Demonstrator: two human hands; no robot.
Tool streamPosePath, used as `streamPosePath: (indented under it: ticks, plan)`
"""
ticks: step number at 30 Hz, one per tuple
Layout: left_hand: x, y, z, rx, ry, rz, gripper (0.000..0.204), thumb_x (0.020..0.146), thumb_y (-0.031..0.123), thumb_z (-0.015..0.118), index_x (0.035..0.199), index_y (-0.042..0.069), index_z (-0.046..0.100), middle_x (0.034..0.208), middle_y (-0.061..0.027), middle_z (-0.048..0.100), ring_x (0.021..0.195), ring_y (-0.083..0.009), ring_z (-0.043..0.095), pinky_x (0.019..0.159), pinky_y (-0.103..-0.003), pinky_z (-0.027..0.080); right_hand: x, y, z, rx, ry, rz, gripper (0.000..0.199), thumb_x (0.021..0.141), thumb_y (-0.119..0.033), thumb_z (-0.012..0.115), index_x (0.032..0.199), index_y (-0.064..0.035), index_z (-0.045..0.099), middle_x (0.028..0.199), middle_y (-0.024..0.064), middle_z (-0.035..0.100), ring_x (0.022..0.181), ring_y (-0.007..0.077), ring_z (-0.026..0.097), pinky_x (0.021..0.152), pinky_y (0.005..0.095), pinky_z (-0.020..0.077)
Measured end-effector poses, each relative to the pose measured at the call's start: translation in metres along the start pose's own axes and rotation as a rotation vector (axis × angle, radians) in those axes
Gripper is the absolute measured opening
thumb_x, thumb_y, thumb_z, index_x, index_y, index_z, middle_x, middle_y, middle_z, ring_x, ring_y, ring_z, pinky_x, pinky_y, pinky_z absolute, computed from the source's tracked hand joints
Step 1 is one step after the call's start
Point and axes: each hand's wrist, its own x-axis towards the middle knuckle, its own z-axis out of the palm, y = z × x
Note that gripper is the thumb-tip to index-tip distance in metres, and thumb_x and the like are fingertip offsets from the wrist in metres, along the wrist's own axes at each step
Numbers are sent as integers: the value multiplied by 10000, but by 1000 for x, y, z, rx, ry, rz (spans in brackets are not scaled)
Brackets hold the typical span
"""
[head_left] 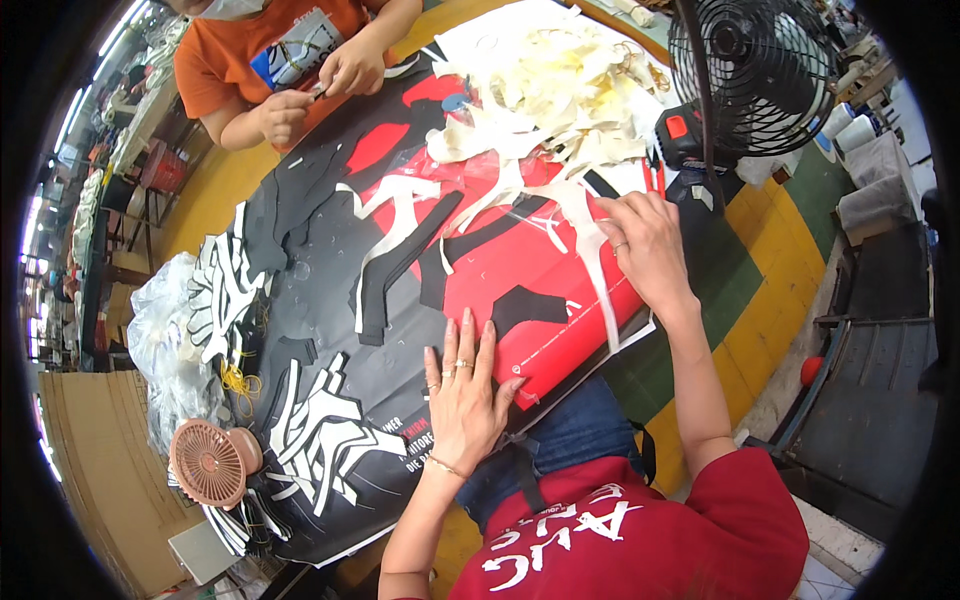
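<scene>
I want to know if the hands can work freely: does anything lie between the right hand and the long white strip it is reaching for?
No. The right hand rests directly on the long white strip; nothing visible lies between.

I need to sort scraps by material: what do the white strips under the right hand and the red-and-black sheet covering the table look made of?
The thin white strips look like matte, limp paper or fabric backing: they curl and tangle. The red-and-black printed sheet looks like glossy plastic or coated paper, given its sheen.

Glossy red-black poster sheet (560, 290); matt black cloth strips (395, 265); cream offcuts (560, 90).
</scene>
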Motion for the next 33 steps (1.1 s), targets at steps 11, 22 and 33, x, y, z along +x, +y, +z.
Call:
streamPosePath:
  ticks: [11, 22, 33]
  plan:
    - [-18, 26, -20, -664, 351, 58, 1019, 735, 459, 870, 1506, 14, 376, 1563, -292, 324, 1418, -448, 387, 1143, -499, 337, -31, -69, -90, 683, -171, 112, 97, 877, -30, 715, 971, -8, 723, 854, 109, 702, 769, 221, 695, 688, 312, 525]
    - [-14, 13, -51, -1380, 209, -380, 384, 915, -69, 681, 1277, -67, 553, 979, -69, 646, 797, -65, 641, 653, -179, 523, -42, -109, -23, 869, -199, 56, 219, 850, 53, 721, 1063, 13, 689, 860, 91, 702, 767, 139, 685, 705, 262, 533]
    - [29, -11, -37, -896, 242, -407, 188, 900, -6, 720, 1050, -38, 610, 746, -53, 657, 598, -52, 592, 541, -208, 479, -29, -109, 31, 608, -114, 60, 124, 904, 7, 674, 1026, 2, 658, 830, 91, 674, 685, 155, 661, 620, 288, 516]
